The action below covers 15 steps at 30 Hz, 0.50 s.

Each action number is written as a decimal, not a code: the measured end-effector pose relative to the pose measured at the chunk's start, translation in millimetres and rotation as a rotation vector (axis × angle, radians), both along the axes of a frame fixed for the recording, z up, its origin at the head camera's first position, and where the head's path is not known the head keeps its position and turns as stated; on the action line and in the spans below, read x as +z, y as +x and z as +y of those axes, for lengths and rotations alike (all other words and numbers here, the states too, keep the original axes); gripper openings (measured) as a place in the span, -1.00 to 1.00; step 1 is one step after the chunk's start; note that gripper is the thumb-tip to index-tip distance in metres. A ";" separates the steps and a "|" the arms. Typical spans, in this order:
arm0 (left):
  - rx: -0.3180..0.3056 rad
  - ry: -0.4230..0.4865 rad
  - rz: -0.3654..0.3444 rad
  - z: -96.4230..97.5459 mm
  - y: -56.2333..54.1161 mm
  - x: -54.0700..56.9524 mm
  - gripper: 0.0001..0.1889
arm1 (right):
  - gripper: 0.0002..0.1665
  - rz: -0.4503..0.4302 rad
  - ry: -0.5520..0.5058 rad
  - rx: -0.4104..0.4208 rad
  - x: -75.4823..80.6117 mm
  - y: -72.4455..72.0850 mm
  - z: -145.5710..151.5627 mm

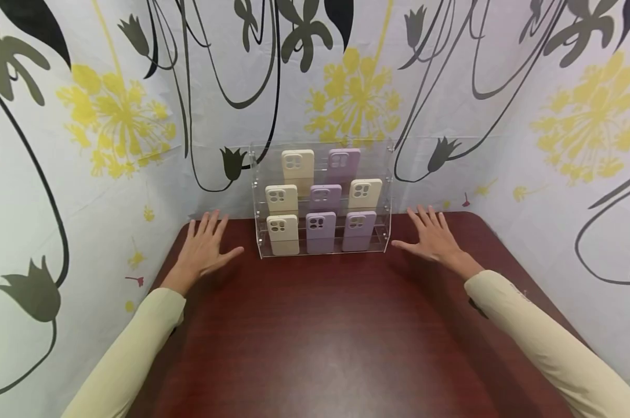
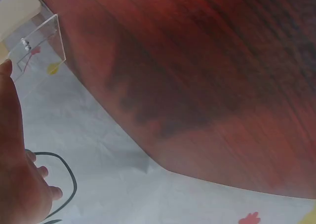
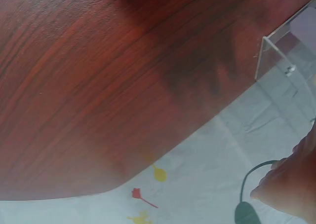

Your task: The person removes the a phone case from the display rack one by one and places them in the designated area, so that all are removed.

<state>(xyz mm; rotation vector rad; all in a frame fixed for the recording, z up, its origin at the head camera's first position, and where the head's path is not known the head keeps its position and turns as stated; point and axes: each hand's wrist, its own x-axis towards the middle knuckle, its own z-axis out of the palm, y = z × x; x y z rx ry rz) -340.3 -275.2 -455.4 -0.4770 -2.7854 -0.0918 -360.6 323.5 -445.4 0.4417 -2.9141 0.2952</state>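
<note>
A clear acrylic display stand [image 1: 322, 254] stands at the far side of the table, holding several phone cases in three tiers. Cream cases, such as the one at bottom left [image 1: 283, 235], are mixed with lilac ones, such as the bottom middle case [image 1: 321, 233]. To the left of the stand, my left hand [image 1: 202, 249] is spread with fingers straight and holds nothing. My right hand [image 1: 431, 237] is spread the same way on the stand's right side, also with nothing in it. In the left wrist view the stand's side panel [image 2: 47, 44] shows beyond the thumb.
The dark red wooden table [image 1: 315, 325] has rounded far corners. Around it hangs a white curtain [image 1: 221, 128] with yellow flowers and grey stems, close behind the stand and along both sides. Shadows of the hands fall on the tabletop.
</note>
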 end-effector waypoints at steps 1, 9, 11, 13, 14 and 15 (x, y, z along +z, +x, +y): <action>-0.006 0.000 0.002 1.3 -0.8 1.5 0.08 | 0.30 0.002 0.000 0.005 1.1 0.3 -2.1; -0.045 0.012 0.008 13.0 -10.0 7.5 0.06 | 0.30 -0.009 -0.007 0.030 10.2 1.1 -17.0; -0.047 0.015 -0.006 16.3 -11.8 9.5 0.07 | 0.30 -0.009 -0.008 0.035 10.8 1.8 -20.1; -0.050 0.026 -0.023 19.4 -13.0 11.5 0.08 | 0.30 -0.012 -0.007 0.040 11.9 3.5 -23.8; -0.051 0.033 -0.029 20.8 -13.8 12.3 0.08 | 0.31 -0.013 -0.007 0.045 12.5 4.6 -26.2; -0.053 0.039 -0.031 22.0 -14.6 12.8 0.08 | 0.31 -0.010 -0.005 0.050 13.3 5.6 -28.7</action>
